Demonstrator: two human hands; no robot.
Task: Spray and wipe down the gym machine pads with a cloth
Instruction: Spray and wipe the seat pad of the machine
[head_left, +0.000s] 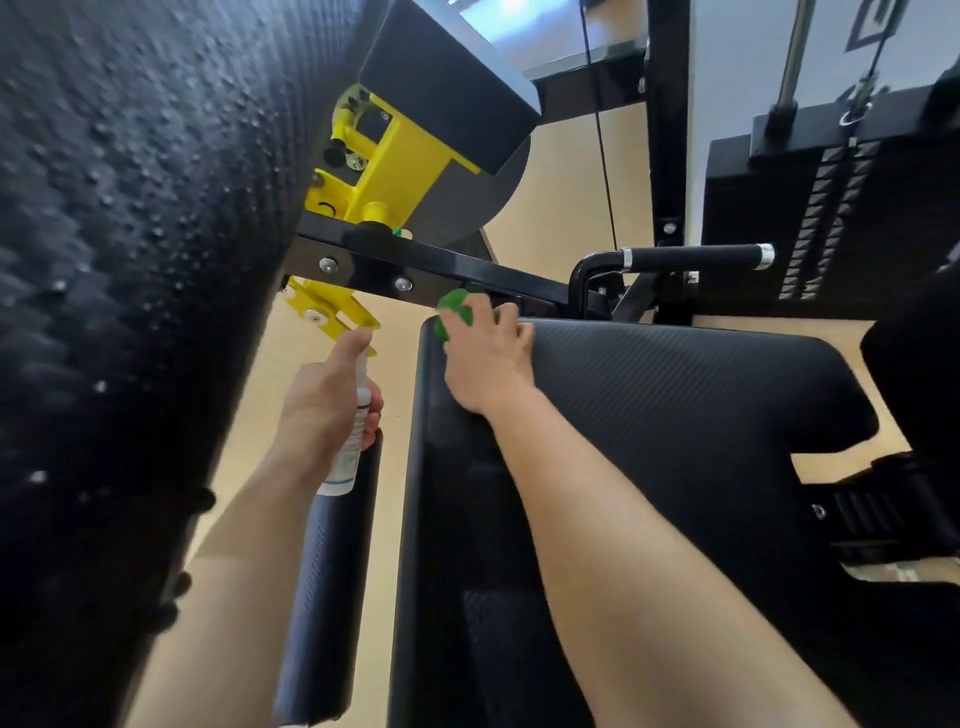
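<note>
My left hand (324, 397) grips a small white spray bottle (350, 447), held upright beside the seat, with a finger on its top. My right hand (488, 358) presses a green cloth (454, 312) onto the far left corner of the black ribbed seat pad (675, 405). Only part of the cloth shows past my fingers. A large black back pad (135, 260) fills the left of the view and is covered with spray droplets.
A black foam roller (327, 587) lies below the bottle. Yellow brackets (374, 171) and a black frame bar (447, 275) run behind the seat. A black handle (691, 257) and the weight stack (831, 218) stand at the right, over a tan floor.
</note>
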